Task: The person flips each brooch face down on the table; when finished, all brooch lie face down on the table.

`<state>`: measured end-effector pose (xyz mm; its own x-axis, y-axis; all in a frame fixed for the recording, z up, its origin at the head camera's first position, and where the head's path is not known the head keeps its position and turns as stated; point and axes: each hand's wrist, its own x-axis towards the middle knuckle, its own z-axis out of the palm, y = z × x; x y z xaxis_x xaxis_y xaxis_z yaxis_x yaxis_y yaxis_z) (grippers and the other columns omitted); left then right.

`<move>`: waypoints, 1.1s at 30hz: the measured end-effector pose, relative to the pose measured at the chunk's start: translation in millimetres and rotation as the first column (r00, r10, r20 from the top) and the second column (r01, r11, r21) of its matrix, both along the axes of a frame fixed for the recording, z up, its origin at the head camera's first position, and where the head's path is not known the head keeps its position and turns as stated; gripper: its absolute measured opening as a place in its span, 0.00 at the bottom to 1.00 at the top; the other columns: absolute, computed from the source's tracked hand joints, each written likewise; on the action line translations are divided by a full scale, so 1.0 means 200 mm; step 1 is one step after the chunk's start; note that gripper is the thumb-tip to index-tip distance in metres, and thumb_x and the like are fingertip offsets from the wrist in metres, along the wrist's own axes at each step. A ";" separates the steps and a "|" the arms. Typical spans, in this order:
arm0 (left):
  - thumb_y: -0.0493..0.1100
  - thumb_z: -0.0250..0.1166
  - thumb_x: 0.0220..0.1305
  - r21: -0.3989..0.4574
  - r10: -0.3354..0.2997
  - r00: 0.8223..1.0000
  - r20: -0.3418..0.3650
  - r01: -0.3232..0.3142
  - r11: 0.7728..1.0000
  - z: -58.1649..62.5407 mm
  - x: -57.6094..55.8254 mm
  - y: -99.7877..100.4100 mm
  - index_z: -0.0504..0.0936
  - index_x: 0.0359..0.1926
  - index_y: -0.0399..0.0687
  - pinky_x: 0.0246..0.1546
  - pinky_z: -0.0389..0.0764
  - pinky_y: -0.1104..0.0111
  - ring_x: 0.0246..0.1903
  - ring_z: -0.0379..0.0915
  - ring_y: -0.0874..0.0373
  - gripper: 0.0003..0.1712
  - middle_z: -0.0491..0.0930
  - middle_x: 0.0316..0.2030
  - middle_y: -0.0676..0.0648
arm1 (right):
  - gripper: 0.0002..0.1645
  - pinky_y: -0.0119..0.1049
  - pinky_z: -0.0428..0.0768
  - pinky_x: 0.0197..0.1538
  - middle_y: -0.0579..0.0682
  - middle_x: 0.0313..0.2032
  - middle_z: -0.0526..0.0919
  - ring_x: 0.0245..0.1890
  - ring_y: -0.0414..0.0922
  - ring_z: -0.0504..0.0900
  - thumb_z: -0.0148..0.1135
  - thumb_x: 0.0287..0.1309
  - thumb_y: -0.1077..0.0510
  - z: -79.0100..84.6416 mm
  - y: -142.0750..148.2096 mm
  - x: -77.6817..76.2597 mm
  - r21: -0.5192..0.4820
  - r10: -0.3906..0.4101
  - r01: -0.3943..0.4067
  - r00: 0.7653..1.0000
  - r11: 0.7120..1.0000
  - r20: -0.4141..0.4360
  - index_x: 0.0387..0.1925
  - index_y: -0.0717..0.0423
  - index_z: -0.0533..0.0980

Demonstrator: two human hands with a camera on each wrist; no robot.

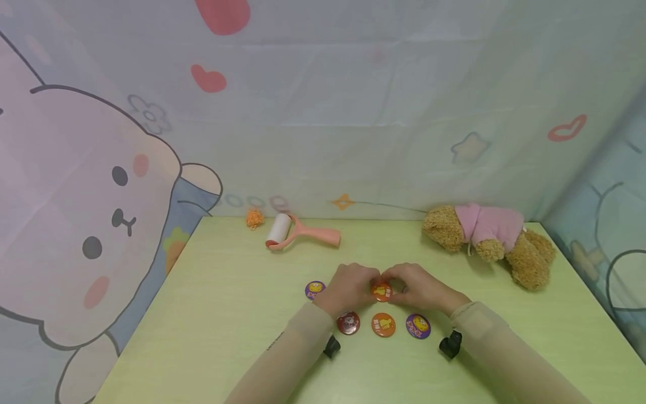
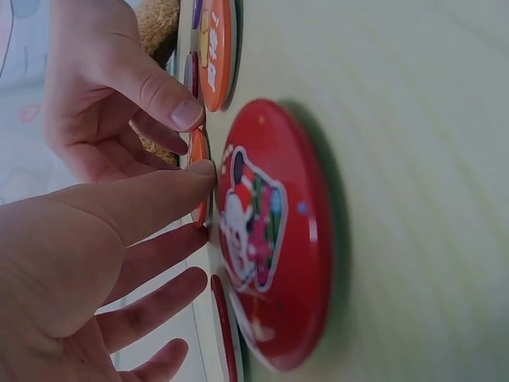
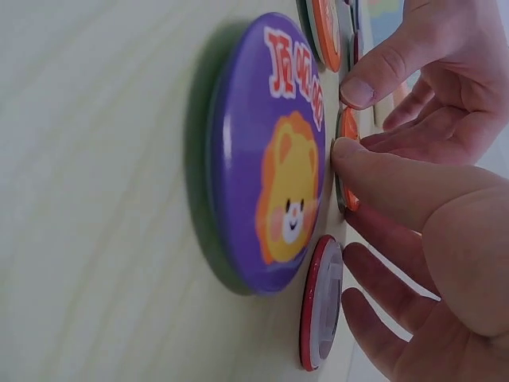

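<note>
Both hands meet over an orange button badge (image 1: 382,291) with a yellow figure and white lettering, at the far row of badges. My left hand (image 1: 350,286) pinches its left side with thumb and index finger. From the other side my right hand (image 1: 421,289) holds it the same way; the remaining fingers are spread. Nearer lie a red badge (image 2: 274,239) with a cartoon figure, a second orange badge (image 1: 383,325) and a purple badge (image 3: 270,159) with a lion face. A red-rimmed badge (image 3: 321,302) by the right fingers shows its pale back.
Another purple badge (image 1: 315,288) lies beside the left wrist. Toward the back of the table (image 1: 202,297) are a small orange tuft (image 1: 254,218), a pink-handled lint roller (image 1: 315,234) and a teddy bear (image 1: 489,233) in a pink top. A printed cloth hangs behind.
</note>
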<state>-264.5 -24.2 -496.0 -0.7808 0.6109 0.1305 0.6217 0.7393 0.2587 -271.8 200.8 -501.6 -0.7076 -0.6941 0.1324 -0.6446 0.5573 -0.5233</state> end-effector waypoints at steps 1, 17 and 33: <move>0.50 0.78 0.60 -0.005 -0.002 1.000 -0.009 0.002 1.000 0.00 0.00 0.00 0.86 0.38 0.58 0.36 0.75 0.64 0.31 0.77 0.63 0.10 0.85 0.31 0.61 | 0.22 0.46 0.84 0.54 0.47 0.51 0.88 0.53 0.48 0.85 0.78 0.59 0.58 0.00 0.00 0.00 -0.001 0.003 -0.003 1.000 1.000 -0.006 0.55 0.56 0.84; 0.52 0.79 0.60 -0.024 -0.012 1.000 -0.014 0.012 1.000 0.03 0.00 0.00 0.87 0.43 0.57 0.39 0.77 0.65 0.34 0.79 0.64 0.13 0.87 0.36 0.60 | 0.24 0.40 0.86 0.50 0.48 0.53 0.89 0.53 0.47 0.85 0.78 0.60 0.56 0.01 0.01 -0.01 0.021 0.008 -0.008 1.000 1.000 -0.021 0.57 0.57 0.83; 0.49 0.80 0.57 0.019 -0.016 0.999 0.036 0.015 1.000 0.03 0.02 0.00 0.87 0.45 0.55 0.43 0.79 0.63 0.36 0.78 0.63 0.16 0.88 0.39 0.58 | 0.23 0.46 0.85 0.56 0.50 0.53 0.88 0.53 0.47 0.86 0.75 0.62 0.57 0.00 0.01 0.00 0.059 0.014 -0.011 0.999 0.998 -0.042 0.58 0.58 0.83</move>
